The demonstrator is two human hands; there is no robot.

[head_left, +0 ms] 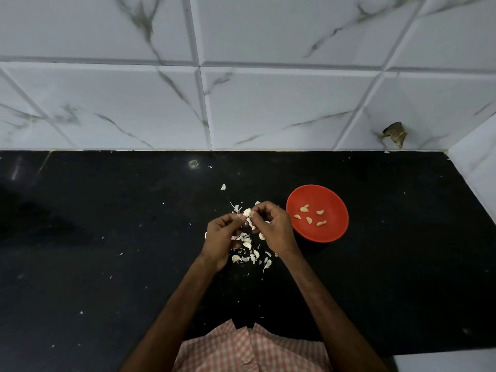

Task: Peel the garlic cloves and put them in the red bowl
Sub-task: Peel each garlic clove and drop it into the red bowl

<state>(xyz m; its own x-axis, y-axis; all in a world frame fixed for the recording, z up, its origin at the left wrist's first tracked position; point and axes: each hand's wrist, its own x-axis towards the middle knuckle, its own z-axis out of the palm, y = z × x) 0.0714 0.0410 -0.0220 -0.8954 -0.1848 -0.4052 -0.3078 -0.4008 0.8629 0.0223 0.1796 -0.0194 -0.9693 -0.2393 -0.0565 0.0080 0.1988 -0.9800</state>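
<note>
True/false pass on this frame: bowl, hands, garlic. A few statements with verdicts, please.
1. The red bowl stands to the right of both hands. True.
2. The red bowl is empty. False: five peeled cloves lie in it.
3. The left hand and right hand both pinch one garlic clove. True.
4. The remaining garlic waits on a plate. False: the pile of cloves and skins lies loose on the black countertop, under the hands.
</note>
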